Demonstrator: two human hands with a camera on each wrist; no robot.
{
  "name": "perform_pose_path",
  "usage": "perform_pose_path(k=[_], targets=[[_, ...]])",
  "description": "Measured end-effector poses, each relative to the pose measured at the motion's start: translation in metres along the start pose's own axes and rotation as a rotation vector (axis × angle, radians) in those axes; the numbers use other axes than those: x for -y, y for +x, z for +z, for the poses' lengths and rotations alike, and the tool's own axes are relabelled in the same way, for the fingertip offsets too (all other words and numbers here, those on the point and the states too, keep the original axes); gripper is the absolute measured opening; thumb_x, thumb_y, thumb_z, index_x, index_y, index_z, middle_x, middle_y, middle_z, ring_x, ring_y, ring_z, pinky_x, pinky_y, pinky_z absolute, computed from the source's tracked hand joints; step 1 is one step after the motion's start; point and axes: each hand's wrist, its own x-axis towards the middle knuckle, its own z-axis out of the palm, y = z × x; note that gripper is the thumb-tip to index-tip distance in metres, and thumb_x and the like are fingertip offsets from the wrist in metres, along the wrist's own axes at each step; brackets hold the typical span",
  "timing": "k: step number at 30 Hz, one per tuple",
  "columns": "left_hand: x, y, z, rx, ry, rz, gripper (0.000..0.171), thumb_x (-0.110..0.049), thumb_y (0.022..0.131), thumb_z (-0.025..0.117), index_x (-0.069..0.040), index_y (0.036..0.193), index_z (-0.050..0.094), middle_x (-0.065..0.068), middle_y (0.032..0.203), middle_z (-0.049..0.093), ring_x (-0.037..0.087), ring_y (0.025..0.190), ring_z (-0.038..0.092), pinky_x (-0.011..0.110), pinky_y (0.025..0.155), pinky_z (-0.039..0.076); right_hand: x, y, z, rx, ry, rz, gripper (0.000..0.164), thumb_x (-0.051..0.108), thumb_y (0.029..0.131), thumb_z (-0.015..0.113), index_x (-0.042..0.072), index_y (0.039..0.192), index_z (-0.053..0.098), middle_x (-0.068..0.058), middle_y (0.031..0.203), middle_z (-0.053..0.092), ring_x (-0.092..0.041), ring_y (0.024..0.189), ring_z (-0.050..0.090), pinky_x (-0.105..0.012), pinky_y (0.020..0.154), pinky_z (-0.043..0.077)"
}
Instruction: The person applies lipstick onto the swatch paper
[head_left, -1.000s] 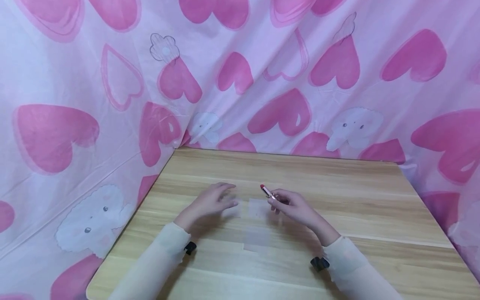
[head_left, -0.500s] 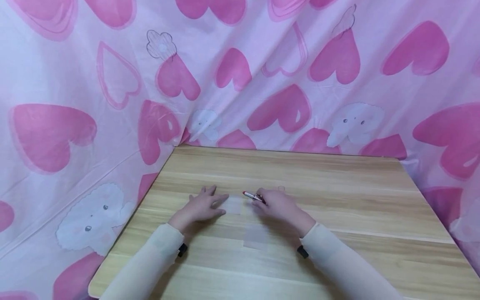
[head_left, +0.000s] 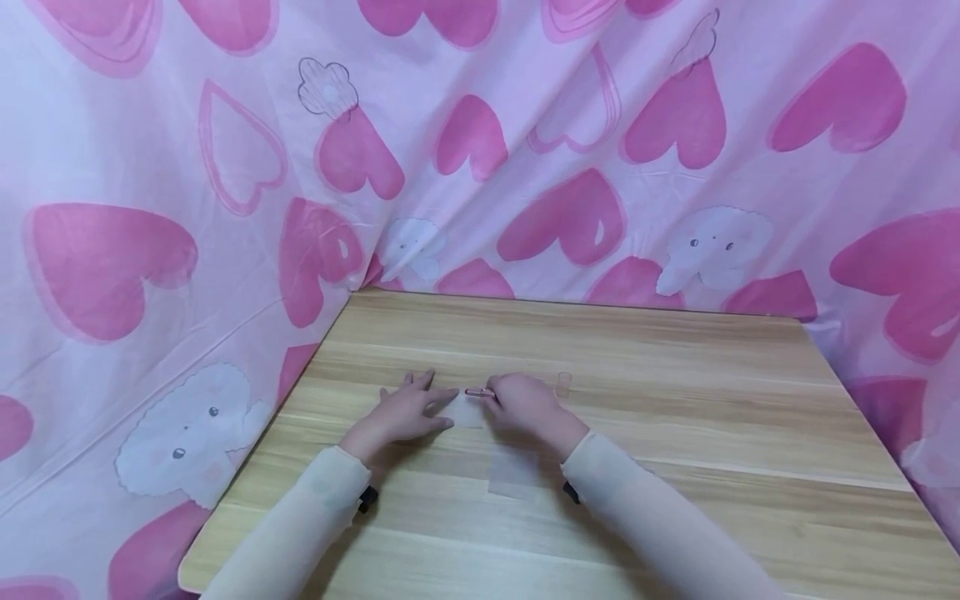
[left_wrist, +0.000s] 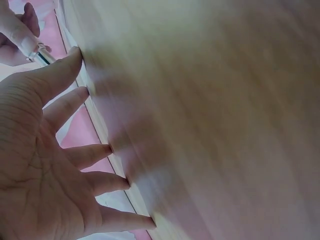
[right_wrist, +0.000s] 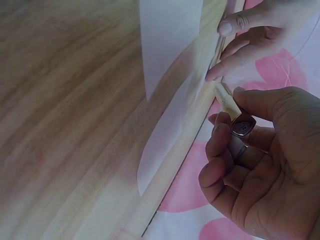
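Lipstick is held near the centre of the head view, its case pinched in the right hand's grip, at a paper slip; contact cannot be told. At centre left, the left hand is spread wide on the table. A light, stiff, slick body and soft, fragile tip are to be expected; the case is best grasped.

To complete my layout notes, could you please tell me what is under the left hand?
The wooden tabletop lies under the left hand; a pale sheet shows beside it. Whether that sheet reaches beneath the hand is covered.
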Motion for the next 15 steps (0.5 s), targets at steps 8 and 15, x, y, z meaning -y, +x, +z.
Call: perform_pose_path(k=[8,15], targets=[[-0.0013,0.0010,-0.0014,-0.001,-0.001,-0.003,0.058,-0.053,0.093,0.066,-0.034,0.146,0.054,0.022,0.163,0.022,0.061,0.142,0.016,0.089,0.094,0.013,0.0025,0.0037,-0.0011,0.007,-0.016,0.021,0.023,0.028,0.100,0.060,0.016,0.082,0.066,0.003,0.068,0.057,-0.015,0.059,0.052,-0.035,0.056,0.048],[-0.0009,0.0005,-0.0002,0.008,-0.015,-0.010,0.057,-0.053,0.092,0.067,-0.035,0.145,0.054,0.021,0.164,0.020,0.060,0.143,0.015,0.089,0.094,0.011,0.0047,0.0047,0.0018,0.030,-0.019,0.041,0.023,0.029,0.099,0.062,0.017,0.079,0.065,0.004,0.066,0.055,-0.014,0.058,0.051,-0.033,0.053,0.045]])
